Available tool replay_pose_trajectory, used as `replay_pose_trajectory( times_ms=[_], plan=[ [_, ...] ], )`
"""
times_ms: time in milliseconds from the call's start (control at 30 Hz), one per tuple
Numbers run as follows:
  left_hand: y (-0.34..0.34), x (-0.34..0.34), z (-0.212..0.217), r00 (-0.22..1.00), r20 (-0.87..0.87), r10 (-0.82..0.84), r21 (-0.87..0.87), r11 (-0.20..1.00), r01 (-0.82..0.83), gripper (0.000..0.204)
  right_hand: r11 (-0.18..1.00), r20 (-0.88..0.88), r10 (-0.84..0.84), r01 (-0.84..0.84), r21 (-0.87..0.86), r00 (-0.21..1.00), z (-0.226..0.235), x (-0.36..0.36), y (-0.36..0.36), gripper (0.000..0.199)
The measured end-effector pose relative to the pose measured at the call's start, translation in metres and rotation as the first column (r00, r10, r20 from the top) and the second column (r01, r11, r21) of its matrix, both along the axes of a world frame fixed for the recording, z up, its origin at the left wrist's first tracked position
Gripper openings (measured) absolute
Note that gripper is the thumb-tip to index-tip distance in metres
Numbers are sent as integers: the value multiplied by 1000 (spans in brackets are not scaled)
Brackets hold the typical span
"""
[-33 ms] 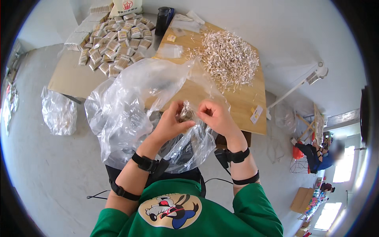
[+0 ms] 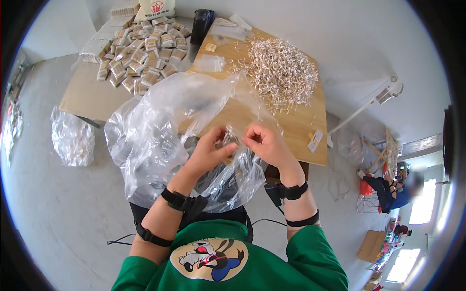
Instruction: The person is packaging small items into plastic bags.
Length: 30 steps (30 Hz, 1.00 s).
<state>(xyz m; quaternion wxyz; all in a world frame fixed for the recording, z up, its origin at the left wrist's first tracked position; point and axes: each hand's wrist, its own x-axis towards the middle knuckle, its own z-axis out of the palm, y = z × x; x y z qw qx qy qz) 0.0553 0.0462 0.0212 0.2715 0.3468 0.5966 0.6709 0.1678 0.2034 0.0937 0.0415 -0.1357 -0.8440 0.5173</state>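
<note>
My left hand (image 2: 206, 153) and my right hand (image 2: 267, 145) meet in front of my chest, both pinching a small clear packet (image 2: 231, 137) with small pale pieces inside. A large crumpled clear plastic bag (image 2: 155, 136) lies on my lap under and around both hands. Just beyond them is a wooden table (image 2: 296, 128) bearing a heap of thin pale pieces (image 2: 281, 72). Black straps circle both wrists and forearms.
Several filled small packets (image 2: 141, 53) cover a second tabletop at the back left, with a black bottle (image 2: 201, 24) and flat clear bags (image 2: 209, 63) beside them. Another clear bag (image 2: 73, 140) lies on the floor at left. A person (image 2: 388, 191) sits far right.
</note>
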Motion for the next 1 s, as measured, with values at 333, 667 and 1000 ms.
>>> replay_pose_trajectory(
  times_ms=[333,667,1000],
  plan=[
    [-2,-1,15,894,428,-128,147,987,70,14,961,-77,-180,159,-226,981,0,4,-6,5],
    [-1,6,15,917,398,38,42,997,-60,21,944,-31,-216,200,-263,976,-3,10,-14,8],
    [6,9,6,966,256,24,68,997,-43,31,966,-436,-45,150,209,899,-19,5,-20,15]
  ],
)
